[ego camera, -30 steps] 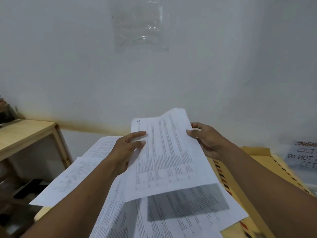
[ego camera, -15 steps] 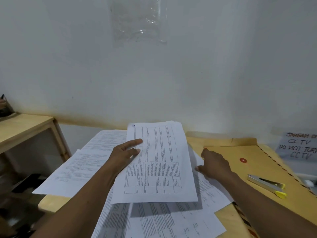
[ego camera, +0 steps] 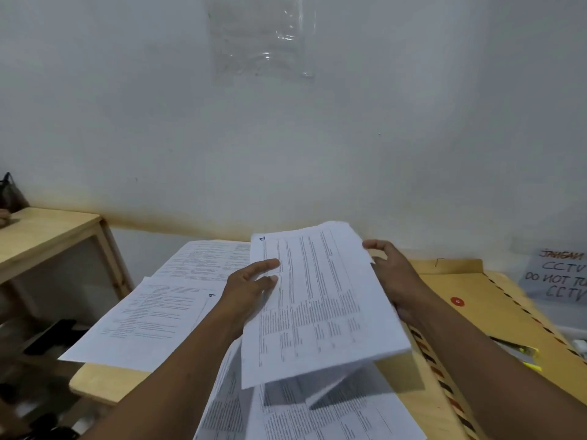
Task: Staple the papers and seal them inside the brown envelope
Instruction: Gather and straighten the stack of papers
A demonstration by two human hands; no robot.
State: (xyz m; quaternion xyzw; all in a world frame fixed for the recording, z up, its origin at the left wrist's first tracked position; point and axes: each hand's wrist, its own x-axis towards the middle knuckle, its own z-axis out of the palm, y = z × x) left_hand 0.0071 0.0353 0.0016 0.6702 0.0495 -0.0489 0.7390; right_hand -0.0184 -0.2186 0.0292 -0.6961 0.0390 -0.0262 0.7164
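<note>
Currently the top sheet, marked "1" at its far-left corner, is up off the table, tilted and held from both sides. Grip of left hand: thumb on the printed face, fingers under the left edge, pinching it. Grip of right hand: fingers curled round the right edge, clamped on it. Another sheet edge sags just below; can't tell whether it's in the same grip. More printed papers lie flat on the table, one marked "4" overhanging its left edge. At right the brown envelope lies flat, with a striped border and a red disc on its face. On it, near the right edge, is the yellow stapler, blurred. Far right there's a handwritten CCTV sign, and at left a wooden shelf.
</note>
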